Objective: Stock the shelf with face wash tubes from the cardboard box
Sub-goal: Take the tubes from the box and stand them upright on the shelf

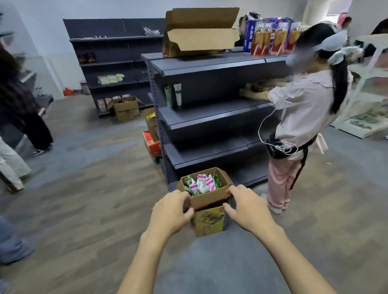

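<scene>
An open cardboard box stands on the floor in front of a dark grey shelf unit. Inside it lie several face wash tubes, pink, white and green. My left hand grips the box's near left corner. My right hand grips its near right corner. The near flap is folded down between my hands. Two tubes stand upright at the left end of the second shelf.
A person in a pink top stands at the right end of the shelf unit, reaching into it. A large open carton and snack packs sit on top. Boxes lie left of the unit. Other people stand at left.
</scene>
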`<act>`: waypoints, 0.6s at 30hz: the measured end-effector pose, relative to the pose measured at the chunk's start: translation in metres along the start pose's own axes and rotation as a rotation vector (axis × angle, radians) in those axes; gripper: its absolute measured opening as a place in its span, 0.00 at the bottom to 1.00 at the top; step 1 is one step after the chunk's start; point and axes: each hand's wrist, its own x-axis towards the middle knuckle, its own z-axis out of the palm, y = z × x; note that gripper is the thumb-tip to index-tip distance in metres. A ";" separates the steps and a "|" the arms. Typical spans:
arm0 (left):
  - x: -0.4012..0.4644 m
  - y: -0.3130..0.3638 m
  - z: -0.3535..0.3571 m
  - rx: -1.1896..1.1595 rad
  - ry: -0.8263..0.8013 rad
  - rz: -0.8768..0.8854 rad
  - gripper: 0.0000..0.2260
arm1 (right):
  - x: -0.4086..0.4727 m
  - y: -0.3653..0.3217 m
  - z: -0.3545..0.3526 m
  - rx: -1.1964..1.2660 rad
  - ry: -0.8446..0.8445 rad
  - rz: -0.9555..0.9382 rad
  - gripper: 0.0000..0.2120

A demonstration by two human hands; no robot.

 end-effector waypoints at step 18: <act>0.321 -0.096 0.057 -0.056 -0.009 -0.170 0.10 | 0.346 0.068 0.106 0.019 -0.160 -0.125 0.14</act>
